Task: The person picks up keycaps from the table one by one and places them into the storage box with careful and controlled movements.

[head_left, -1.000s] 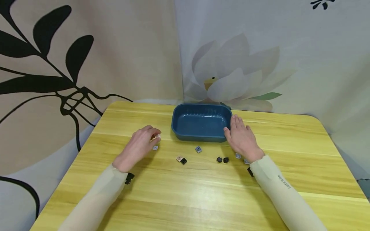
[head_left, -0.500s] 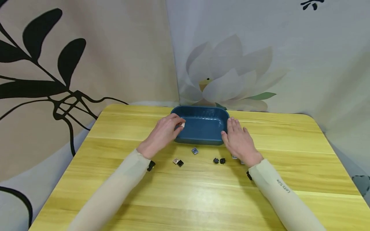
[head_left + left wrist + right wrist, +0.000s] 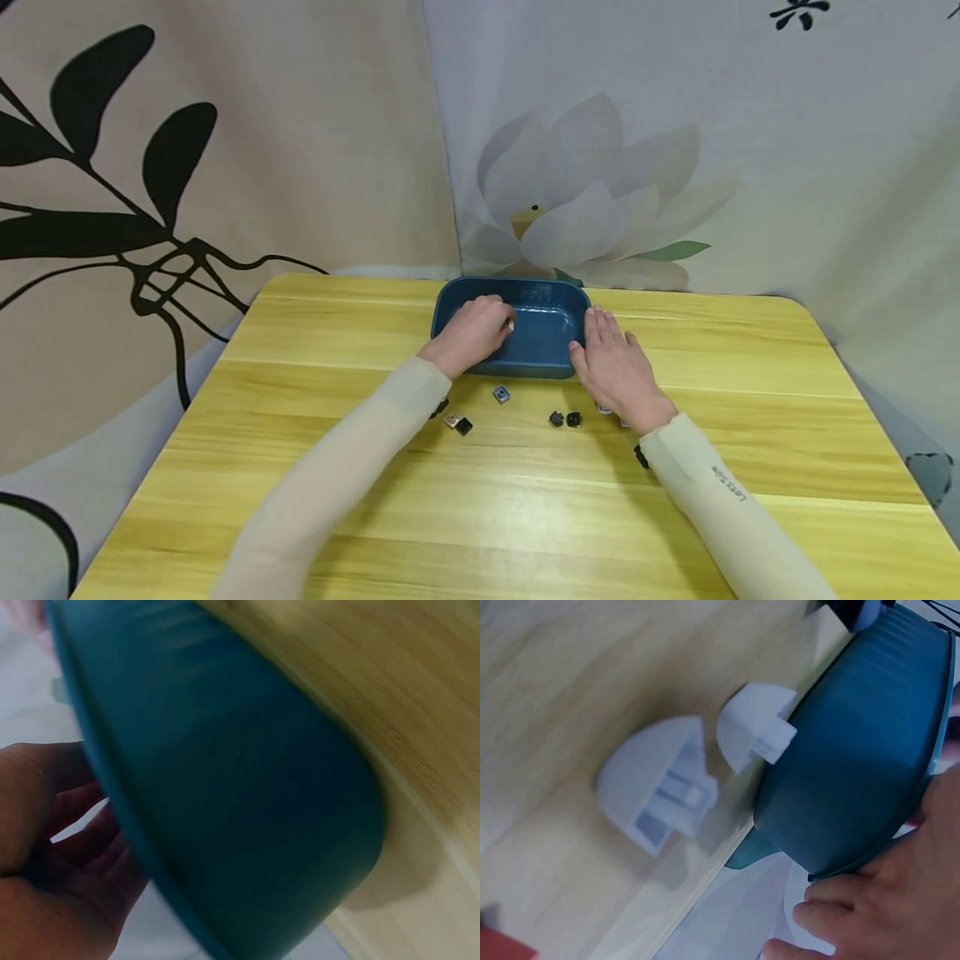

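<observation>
A blue rectangular tray (image 3: 517, 371) stands near the back of the table. My left hand (image 3: 474, 333) reaches over its left part and pinches a small white keycap (image 3: 512, 325), mostly hidden by the fingers. With its fingers straight, my right hand (image 3: 618, 367) rests along the tray's right side; the right wrist view shows it at the rim. In front of the tray lie a grey keycap (image 3: 501, 393), a beige one (image 3: 452, 421) touching a black one (image 3: 465, 427), and two dark keycaps (image 3: 556, 419). Two pale keycaps (image 3: 656, 784) lie beneath my right wrist.
The wooden table (image 3: 525, 517) backs onto a printed curtain (image 3: 337, 150) with leaves and a flower. A red piece (image 3: 506, 946) shows at the lower left corner of the right wrist view.
My left hand has carried the white keycap from the table left of the tray to over its inside. The right hand stays against the tray's right side.
</observation>
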The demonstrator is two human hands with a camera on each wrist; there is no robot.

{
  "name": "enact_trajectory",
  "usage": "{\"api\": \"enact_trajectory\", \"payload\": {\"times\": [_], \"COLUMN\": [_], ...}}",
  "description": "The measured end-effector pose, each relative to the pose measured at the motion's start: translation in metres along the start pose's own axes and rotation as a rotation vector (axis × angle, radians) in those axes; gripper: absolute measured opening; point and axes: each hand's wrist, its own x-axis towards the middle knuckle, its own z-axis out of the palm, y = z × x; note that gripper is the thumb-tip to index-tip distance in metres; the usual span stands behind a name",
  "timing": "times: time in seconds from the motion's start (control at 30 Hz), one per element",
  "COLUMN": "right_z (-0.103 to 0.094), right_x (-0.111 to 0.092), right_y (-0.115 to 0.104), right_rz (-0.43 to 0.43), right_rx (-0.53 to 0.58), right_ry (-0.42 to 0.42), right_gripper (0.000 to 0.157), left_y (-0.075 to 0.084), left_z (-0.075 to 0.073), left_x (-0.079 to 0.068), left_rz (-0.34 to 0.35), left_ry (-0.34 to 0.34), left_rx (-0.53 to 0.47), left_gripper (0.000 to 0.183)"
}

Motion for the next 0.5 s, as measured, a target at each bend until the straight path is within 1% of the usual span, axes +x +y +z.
{"api": "enact_trajectory", "payload": {"times": [0.17, 0.37, 0.43, 0.5], "right_z": [-0.001, 0.001, 0.001, 0.001], "right_x": [0.0, 0.0, 0.0, 0.0], "right_y": [-0.001, -0.001, 0.0, 0.0], "right_rz": [-0.003, -0.01, -0.009, -0.008], "right_rx": [-0.004, -0.008, -0.009, -0.011], "right_ry": [-0.001, 0.017, 0.019, 0.019], "right_gripper": [0.071, 0.071, 0.071, 0.071], "left_y": [-0.001, -0.003, -0.004, -0.005], "left_z": [0.008, 0.012, 0.012, 0.011], "left_x": [0.011, 0.017, 0.017, 0.015], "left_rz": [-0.06, -0.096, -0.107, -0.118], "left_ry": [-0.069, -0.121, -0.137, -0.145], "left_rx": [0.014, 0.037, 0.043, 0.046], "left_gripper": [0.017, 0.014, 0.018, 0.027]}}
